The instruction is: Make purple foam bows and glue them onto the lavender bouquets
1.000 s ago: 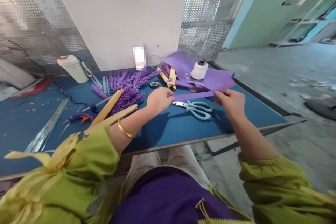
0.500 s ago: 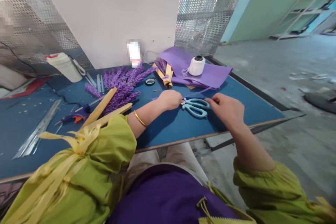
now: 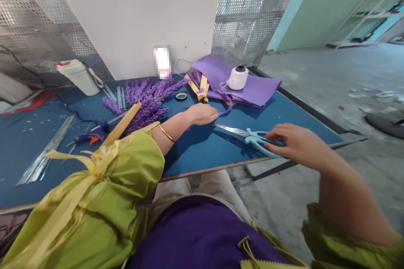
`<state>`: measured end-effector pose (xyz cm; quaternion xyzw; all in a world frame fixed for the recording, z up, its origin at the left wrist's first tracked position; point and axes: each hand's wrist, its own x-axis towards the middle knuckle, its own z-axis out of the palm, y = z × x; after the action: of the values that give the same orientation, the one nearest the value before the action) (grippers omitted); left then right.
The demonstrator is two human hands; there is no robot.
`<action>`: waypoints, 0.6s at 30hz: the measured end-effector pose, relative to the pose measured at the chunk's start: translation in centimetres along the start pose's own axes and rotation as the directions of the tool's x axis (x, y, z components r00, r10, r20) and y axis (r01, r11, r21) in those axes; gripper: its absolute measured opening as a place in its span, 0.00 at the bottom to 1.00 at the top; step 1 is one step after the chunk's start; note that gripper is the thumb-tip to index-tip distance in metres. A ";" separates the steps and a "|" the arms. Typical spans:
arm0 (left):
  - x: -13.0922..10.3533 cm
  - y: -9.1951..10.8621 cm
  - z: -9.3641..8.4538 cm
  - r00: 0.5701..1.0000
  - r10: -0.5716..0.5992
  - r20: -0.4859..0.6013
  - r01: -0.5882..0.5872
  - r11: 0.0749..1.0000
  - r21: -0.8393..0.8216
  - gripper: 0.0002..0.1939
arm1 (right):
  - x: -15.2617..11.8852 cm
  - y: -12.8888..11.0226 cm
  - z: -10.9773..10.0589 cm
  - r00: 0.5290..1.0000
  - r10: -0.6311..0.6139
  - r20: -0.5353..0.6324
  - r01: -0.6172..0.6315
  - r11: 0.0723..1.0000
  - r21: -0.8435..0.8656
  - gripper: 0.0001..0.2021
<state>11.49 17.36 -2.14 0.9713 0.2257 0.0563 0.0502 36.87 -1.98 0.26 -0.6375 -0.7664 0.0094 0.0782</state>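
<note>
My right hand point(image 3: 285, 143) is closed on the handles of light blue scissors point(image 3: 248, 134), whose metal blades point left, their tips just below my left hand. My left hand point(image 3: 202, 114) is closed over a thin purple strip point(image 3: 229, 107) that curls out to its right. Behind it lie a folded purple sheet point(image 3: 261, 88), a white spool of thread point(image 3: 237, 79) on that sheet, and a small bundle point(image 3: 202, 88) with tan strips. A black tape ring point(image 3: 181, 96) rests behind my left wrist.
Purple lavender sprigs point(image 3: 147, 101) lie left of my left hand, beside a blue glue gun point(image 3: 94, 133), clear sticks point(image 3: 120, 96) and clear plastic strips point(image 3: 47, 151). A white tumbler point(image 3: 77, 77) stands at the back left. A lit phone point(image 3: 162, 62) leans on the white board point(image 3: 135, 17).
My right hand has moved right and toward me with the scissors, drawing their blades out from beside my left hand. The purple strip now curls more behind my left hand.
</note>
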 end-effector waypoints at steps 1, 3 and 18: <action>-0.1 0.0 -0.1 1.000 0.013 0.027 -0.013 1.000 0.011 0.21 | -0.7 0.5 -0.5 0.998 0.057 -0.028 -0.056 0.997 0.046 0.09; -0.4 0.3 -0.1 0.997 0.032 0.074 -0.035 0.998 0.047 0.23 | -1.0 0.8 -1.2 0.974 0.200 -0.109 -0.191 0.978 0.090 0.09; -12.4 2.6 -7.3 0.819 -0.494 -0.292 0.386 0.851 -0.357 0.15 | 7.6 -6.3 1.9 0.954 0.063 -0.294 -0.108 0.984 -0.138 0.19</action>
<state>0.62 10.09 4.37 0.8454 0.4410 0.2579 0.1559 29.13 4.42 -0.05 -0.6687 -0.7169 -0.1391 0.1395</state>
